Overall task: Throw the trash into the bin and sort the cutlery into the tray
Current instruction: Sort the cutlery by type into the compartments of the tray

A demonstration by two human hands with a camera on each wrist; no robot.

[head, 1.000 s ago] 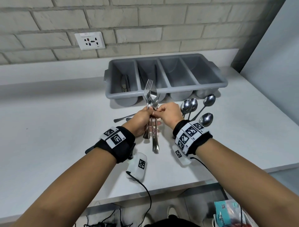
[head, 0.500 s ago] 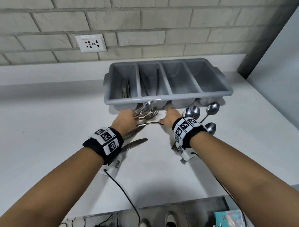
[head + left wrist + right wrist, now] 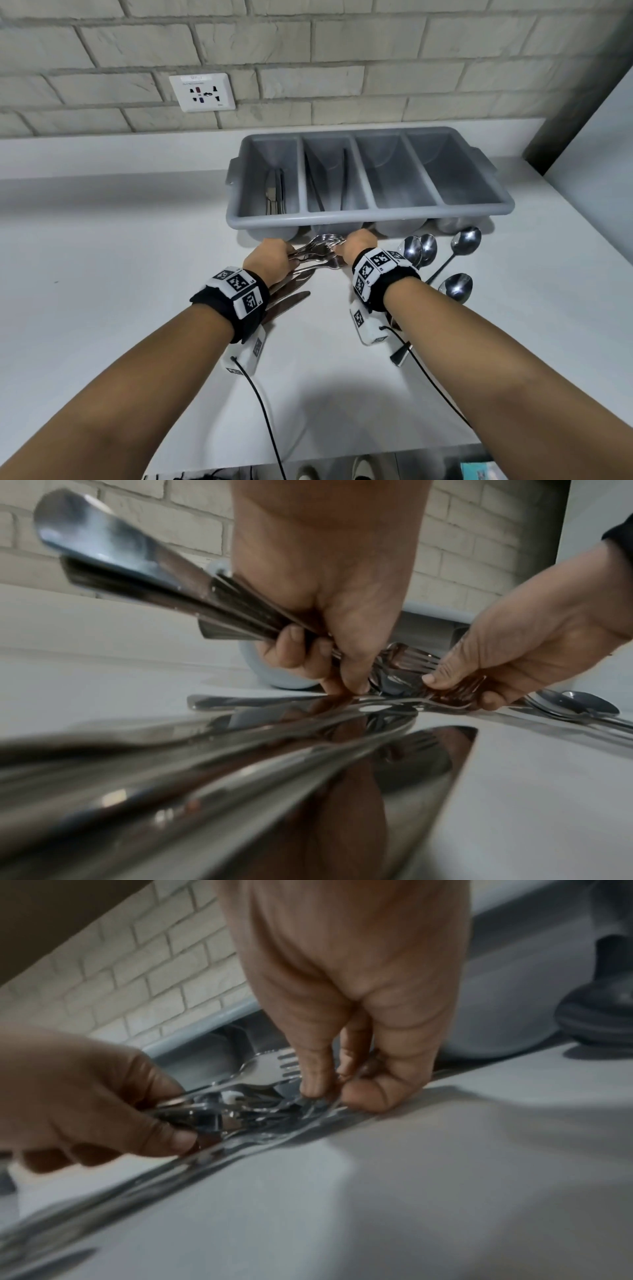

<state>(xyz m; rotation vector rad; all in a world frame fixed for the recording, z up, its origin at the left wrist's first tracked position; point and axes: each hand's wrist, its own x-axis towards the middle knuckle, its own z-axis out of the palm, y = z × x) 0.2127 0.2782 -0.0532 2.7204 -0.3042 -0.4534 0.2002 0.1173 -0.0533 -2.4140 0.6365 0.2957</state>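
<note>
A grey four-compartment tray (image 3: 370, 217) stands against the brick wall. Just in front of it my left hand (image 3: 291, 257) grips a bundle of forks (image 3: 320, 242) by the handles, tines pointing right; the handles (image 3: 205, 601) stick out behind the fist. My right hand (image 3: 342, 251) reaches down to the counter and pinches the head of one more fork (image 3: 274, 700) lying there, thumb and fingertips (image 3: 313, 1091) closed on its tines. In the right wrist view the left hand (image 3: 178, 1123) is close beside, with a fork of the bundle (image 3: 270, 1066) above.
Several spoons (image 3: 421, 248) lie right of my right wrist. Knives (image 3: 291, 298) lie on the counter under my left wrist. The tray's leftmost slot holds cutlery (image 3: 274, 198); the second holds dark sticks (image 3: 344, 178). A grey wall (image 3: 599, 137) closes the right side.
The fork bundle tipped from upright to nearly flat and both hands moved toward the tray's front. My right hand let go of the bundle and dropped to a fork on the counter.
</note>
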